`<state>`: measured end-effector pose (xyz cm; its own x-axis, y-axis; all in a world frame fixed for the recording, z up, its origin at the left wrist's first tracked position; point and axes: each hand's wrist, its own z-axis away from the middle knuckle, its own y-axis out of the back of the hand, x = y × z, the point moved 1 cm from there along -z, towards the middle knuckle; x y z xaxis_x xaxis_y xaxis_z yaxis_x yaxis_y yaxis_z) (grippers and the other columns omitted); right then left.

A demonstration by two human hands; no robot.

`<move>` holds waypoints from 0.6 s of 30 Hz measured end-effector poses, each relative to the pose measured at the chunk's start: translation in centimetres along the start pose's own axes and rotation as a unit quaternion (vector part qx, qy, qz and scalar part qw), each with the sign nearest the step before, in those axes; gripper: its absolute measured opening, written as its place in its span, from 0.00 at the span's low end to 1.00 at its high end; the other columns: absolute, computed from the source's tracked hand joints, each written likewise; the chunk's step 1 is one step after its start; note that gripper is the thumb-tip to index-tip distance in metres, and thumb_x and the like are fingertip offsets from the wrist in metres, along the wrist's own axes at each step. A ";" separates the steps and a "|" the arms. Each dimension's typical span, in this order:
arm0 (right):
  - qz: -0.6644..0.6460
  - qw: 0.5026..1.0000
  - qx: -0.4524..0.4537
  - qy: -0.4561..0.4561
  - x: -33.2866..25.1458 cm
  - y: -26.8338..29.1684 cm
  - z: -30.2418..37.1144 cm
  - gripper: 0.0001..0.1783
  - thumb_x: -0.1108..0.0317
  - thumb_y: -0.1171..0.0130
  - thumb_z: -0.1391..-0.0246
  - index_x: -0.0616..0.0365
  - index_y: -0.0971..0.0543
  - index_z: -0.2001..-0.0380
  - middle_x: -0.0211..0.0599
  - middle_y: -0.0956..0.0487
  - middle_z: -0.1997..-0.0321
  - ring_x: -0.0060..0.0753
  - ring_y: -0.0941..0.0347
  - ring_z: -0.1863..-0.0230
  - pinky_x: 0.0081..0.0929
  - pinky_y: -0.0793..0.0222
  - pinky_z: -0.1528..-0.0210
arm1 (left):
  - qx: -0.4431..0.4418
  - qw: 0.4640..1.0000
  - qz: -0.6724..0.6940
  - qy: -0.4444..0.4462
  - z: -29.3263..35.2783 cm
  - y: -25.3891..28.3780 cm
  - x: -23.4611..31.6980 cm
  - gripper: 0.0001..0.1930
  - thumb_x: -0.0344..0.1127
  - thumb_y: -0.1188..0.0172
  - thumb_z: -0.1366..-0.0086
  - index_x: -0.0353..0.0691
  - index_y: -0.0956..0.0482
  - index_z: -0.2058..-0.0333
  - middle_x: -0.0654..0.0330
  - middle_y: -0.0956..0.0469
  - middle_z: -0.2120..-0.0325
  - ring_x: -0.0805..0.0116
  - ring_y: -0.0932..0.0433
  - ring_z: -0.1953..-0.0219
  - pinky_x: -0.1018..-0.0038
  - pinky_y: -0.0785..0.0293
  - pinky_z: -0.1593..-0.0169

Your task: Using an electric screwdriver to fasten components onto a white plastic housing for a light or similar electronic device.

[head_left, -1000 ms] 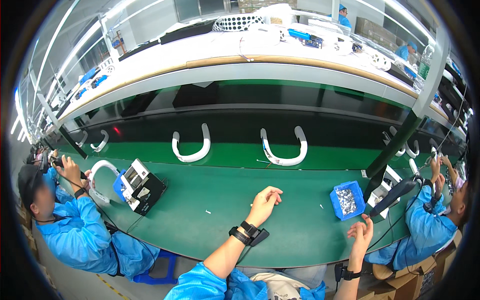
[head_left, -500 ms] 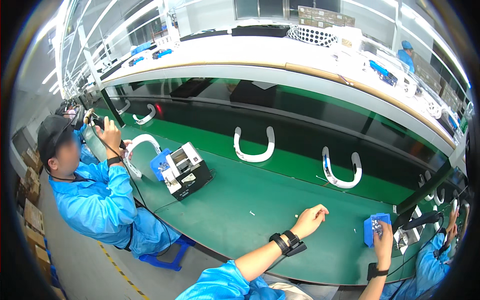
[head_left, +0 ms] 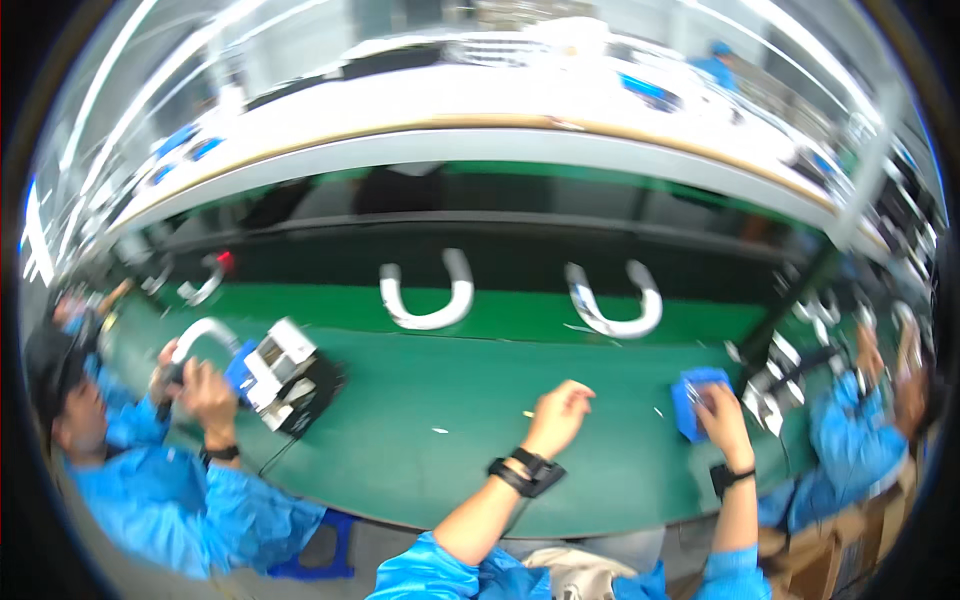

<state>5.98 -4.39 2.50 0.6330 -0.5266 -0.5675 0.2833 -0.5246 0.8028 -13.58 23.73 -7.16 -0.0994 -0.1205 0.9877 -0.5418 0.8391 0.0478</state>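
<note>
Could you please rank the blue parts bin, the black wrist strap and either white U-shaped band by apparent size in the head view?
1. White U-shaped bands, alike.
2. Blue parts bin, partly hidden by the right hand.
3. Black wrist strap.

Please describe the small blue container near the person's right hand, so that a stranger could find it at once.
On the long green worktable, look at its right end, where the person's right hand reaches. The small blue open tray sits under those fingers; unlike the blue-and-white machine at left, it is plain blue.

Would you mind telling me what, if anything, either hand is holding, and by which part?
The left hand is loosely curled over the green table and holds nothing. The right hand is at the blue bin; whether it grips anything cannot be told.
</note>
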 end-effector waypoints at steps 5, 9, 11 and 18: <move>0.084 0.995 -0.051 0.020 -1.1 1.7 1.3 0.36 0.67 0.29 0.49 0.60 0.25 0.36 0.55 0.24 0.38 0.58 0.27 0.36 0.41 0.31 0.33 | -0.009 1.000 -0.016 -0.002 -0.4 0.8 0.8 0.10 0.27 0.49 0.24 0.36 0.18 0.54 0.63 0.18 0.70 0.75 0.21 0.65 0.75 0.23 0.58; 0.122 0.991 -0.046 -0.011 0.3 0.4 2.9 0.39 0.70 0.29 0.51 0.56 0.28 0.34 0.58 0.26 0.40 0.64 0.29 0.37 0.47 0.31 0.33 | -0.015 1.000 -0.010 -0.008 -0.1 0.1 0.9 0.09 0.28 0.48 0.23 0.36 0.18 0.55 0.64 0.18 0.71 0.76 0.22 0.68 0.76 0.25 0.61; 0.122 0.992 -0.031 -0.009 1.5 -0.3 2.8 0.38 0.71 0.29 0.51 0.56 0.28 0.34 0.58 0.26 0.40 0.64 0.29 0.37 0.47 0.31 0.33 | -0.024 1.000 -0.012 -0.005 0.3 -0.2 1.0 0.09 0.28 0.48 0.23 0.36 0.18 0.54 0.64 0.18 0.71 0.76 0.22 0.67 0.76 0.25 0.60; 0.084 0.996 0.017 -0.005 3.0 -1.8 0.9 0.30 0.73 0.27 0.51 0.57 0.21 0.43 0.53 0.24 0.45 0.60 0.27 0.41 0.46 0.30 0.36 | -0.028 0.999 -0.027 0.017 0.1 -0.1 2.0 0.09 0.30 0.48 0.22 0.35 0.18 0.54 0.64 0.19 0.70 0.75 0.22 0.65 0.76 0.24 0.56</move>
<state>6.73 -5.58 -0.79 0.6626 -0.6156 -0.4266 0.1483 -0.4505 0.8804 -13.80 23.33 -5.24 -0.0426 -0.1493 0.9879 -0.4987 0.8600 0.1084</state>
